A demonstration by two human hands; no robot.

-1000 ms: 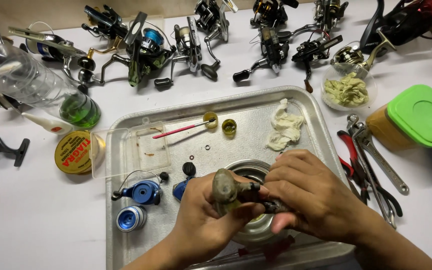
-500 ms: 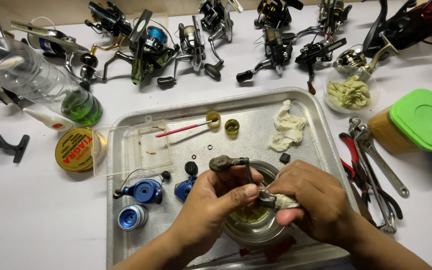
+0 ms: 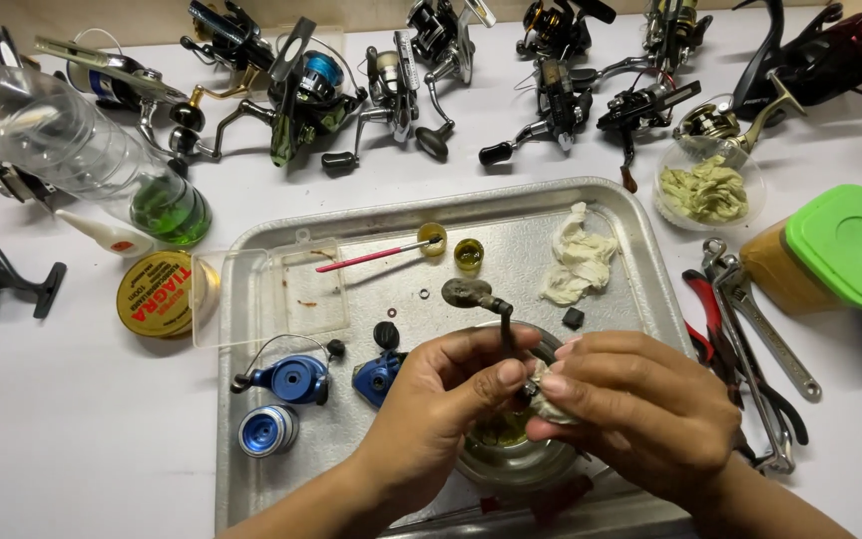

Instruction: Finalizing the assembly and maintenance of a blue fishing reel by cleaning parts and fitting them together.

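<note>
- A white tabletop carried a metal tray near its front edge, with a row of fishing reels lined along the back edge.
- The left hand was clamped on a reel handle, thumb and fingers pinched round its thin crank arm, the knob end pointing toward the tray's back rim.
- The right hand was closed on a small wad of cloth, pressed against the lower end of the handle; both hands met over a round metal bowl at the tray's front edge.
- It looked like the wiping step: old grease being rubbed off the handle's base. The next move would likely call for turning the handle in the left hand's pinch so the cloth reached the unwiped side.
- On the tray's left part lay blue reel parts and a blue spool; a red-handled brush rested on a clear plastic lid.
- A crumpled rag lay toward the tray's back right corner.
- Pliers and a wrench lay just right of the tray, near a green-lidded jar.
</note>
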